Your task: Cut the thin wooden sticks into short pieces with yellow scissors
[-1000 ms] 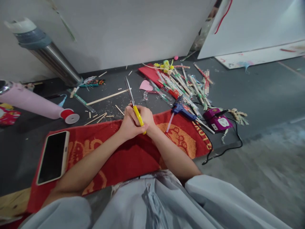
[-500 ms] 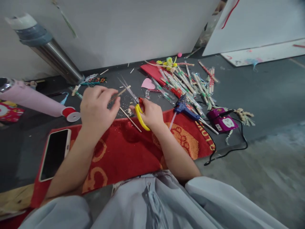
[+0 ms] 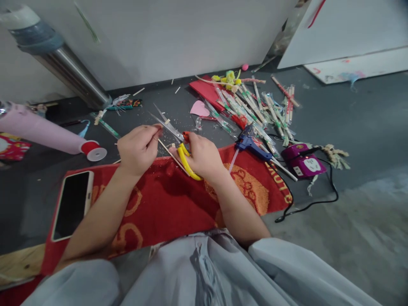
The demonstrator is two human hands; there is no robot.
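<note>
My right hand (image 3: 201, 155) grips yellow-handled scissors (image 3: 179, 146), whose blades are spread apart and point up-left. My left hand (image 3: 139, 148) pinches a small piece of thin wooden stick (image 3: 158, 127) right at the blades. A longer thin stick (image 3: 172, 156) lies slanted on the red towel (image 3: 165, 204) between my hands. Wood chips and short stick offcuts lie scattered on the dark floor just beyond the towel.
A phone (image 3: 70, 205) lies on the towel's left end. A blue glue gun (image 3: 250, 143), a purple power socket (image 3: 302, 163) with black cable, a pile of wrapped sticks (image 3: 255, 110), a pink heart (image 3: 199, 109), a pink roll (image 3: 41, 131) and a metal pipe (image 3: 63, 68) surround the spot.
My hands, clasped together on the scissors a second ago, have separated. The left hand reached out left, then came back to the blades holding a stick piece; the scissors' blades have spread.
</note>
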